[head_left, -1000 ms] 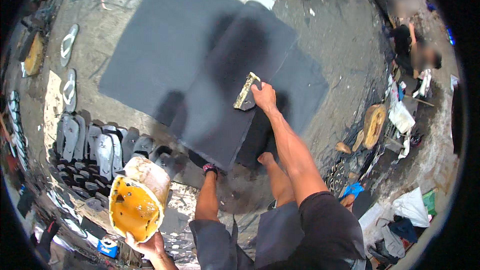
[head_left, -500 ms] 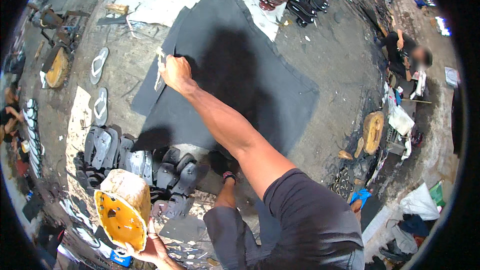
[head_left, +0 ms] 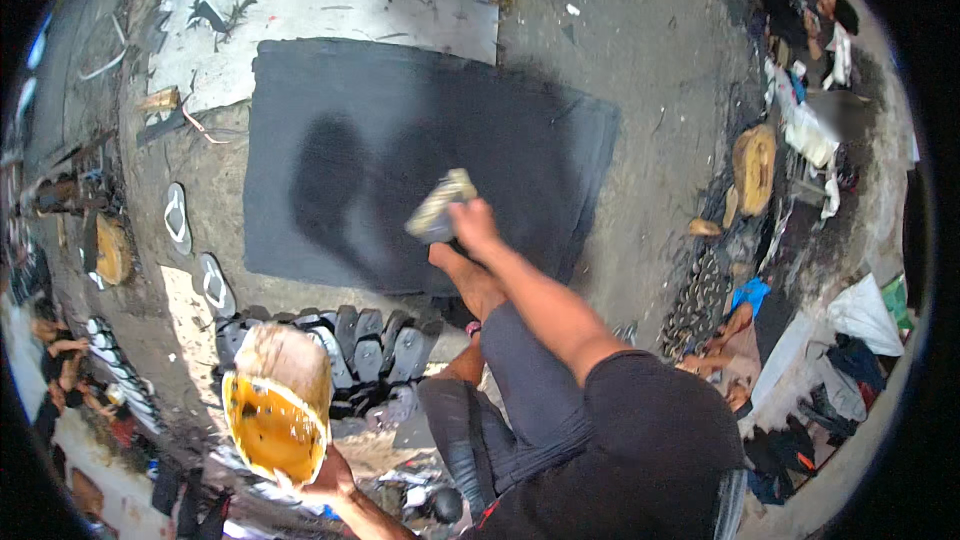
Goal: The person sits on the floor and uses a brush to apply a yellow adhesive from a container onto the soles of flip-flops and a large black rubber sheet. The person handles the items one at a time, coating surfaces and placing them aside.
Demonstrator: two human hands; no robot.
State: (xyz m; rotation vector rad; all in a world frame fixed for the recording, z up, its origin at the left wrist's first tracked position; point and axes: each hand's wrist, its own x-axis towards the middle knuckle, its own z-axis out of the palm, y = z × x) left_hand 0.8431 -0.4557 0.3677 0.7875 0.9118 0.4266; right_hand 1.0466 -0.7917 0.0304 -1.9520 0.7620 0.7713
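Sheet [head_left: 385, 90], dark, lay on the floor [head_left: 660, 140] beyond rows of soles [head_left: 370, 350]. Half a second earlier the right hand [head_left: 475, 227] was at its left edge; now it was over the near part, clamped on a block [head_left: 437, 212], so work seemed to have shifted toward the wearer. Blur hid whether block and sheet touched. The left hand [head_left: 328, 478] gripped the pot [head_left: 290, 360] low at its rim, well apart from the sheet, mouth tilted toward the wearer
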